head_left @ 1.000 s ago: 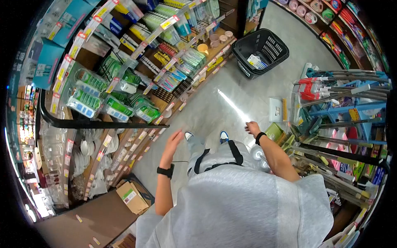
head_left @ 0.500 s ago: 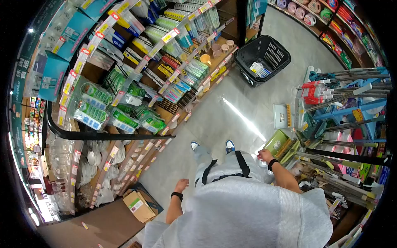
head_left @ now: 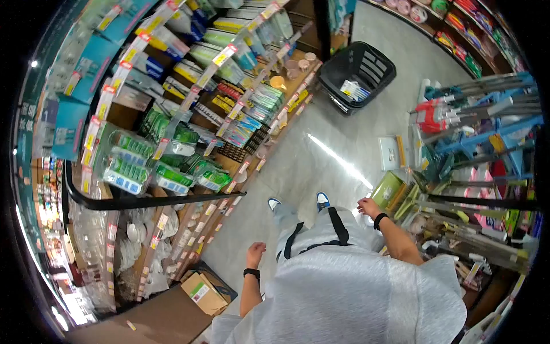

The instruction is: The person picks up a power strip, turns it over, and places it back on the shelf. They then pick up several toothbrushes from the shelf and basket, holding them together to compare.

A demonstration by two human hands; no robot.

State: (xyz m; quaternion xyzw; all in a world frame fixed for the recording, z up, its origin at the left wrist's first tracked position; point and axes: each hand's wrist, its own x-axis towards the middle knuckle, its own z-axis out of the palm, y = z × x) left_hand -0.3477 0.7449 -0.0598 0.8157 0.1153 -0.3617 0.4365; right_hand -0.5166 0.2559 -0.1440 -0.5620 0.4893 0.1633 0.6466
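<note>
Since a second ago our left hand has dropped from beside the shoes to the lower centre of the frame, its grip loosely apart on nothing we can see; our right hand hangs right of centre, fingers curled, and we cannot tell whether its grip is together; the green dustpan is just beside it; the black basket stands upper right of centre, packs inside.

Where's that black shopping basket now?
In the head view, the basket sits on the floor, right of the picture's centre near the top, beside the shelf with the yellow cup.
</note>
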